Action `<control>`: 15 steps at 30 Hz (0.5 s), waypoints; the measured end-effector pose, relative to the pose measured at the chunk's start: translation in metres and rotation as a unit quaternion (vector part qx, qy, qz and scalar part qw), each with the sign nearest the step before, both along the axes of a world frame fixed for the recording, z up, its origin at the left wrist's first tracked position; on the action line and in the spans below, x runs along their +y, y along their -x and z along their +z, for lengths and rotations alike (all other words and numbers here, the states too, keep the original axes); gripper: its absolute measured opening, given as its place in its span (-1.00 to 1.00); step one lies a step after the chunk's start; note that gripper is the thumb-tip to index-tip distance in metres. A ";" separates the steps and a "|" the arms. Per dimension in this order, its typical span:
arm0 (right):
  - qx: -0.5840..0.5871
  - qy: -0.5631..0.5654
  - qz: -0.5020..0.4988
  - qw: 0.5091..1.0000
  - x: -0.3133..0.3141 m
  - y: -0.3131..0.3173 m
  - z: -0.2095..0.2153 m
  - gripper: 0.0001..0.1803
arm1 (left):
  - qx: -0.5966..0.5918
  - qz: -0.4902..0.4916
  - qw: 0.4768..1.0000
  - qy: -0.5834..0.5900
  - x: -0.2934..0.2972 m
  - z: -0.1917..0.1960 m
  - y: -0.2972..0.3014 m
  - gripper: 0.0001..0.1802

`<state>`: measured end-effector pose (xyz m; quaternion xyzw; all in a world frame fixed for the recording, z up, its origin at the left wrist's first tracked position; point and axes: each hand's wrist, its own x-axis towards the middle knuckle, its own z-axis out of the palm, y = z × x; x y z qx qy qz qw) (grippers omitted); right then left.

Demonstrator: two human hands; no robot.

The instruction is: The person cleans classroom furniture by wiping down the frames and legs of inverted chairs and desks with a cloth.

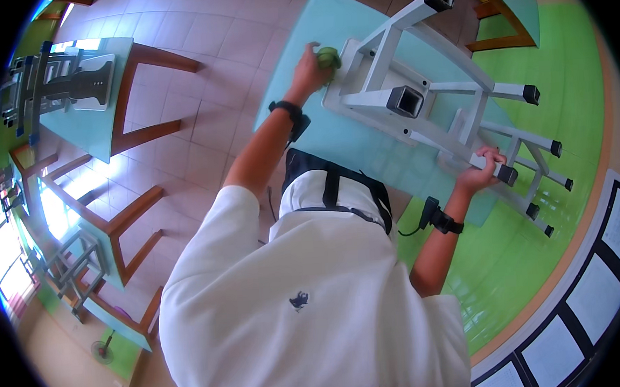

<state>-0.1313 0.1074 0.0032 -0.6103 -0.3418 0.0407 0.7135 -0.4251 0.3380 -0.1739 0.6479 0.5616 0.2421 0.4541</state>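
In my left hand is a crumpled green cloth, its fingers closed around it beside the near corner of an upturned stool's seat. The stool has a pale seat and grey metal legs with black end caps. It lies upside down on a light blue table. My right hand is wrapped round one of the stool's legs near its black-capped end. A second upturned stool with similar legs sits beyond it on the right.
More light blue tables with brown wooden legs stand at the left, bearing upturned stools. Another table is at the upper right. A green wall with framed sheets curves along the right. A fan shows at lower left.
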 end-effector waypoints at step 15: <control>-0.025 0.042 -0.018 0.999 0.000 0.002 0.004 -0.89 | 0.167 -0.097 0.980 -0.042 0.040 -0.018 -0.045 -0.59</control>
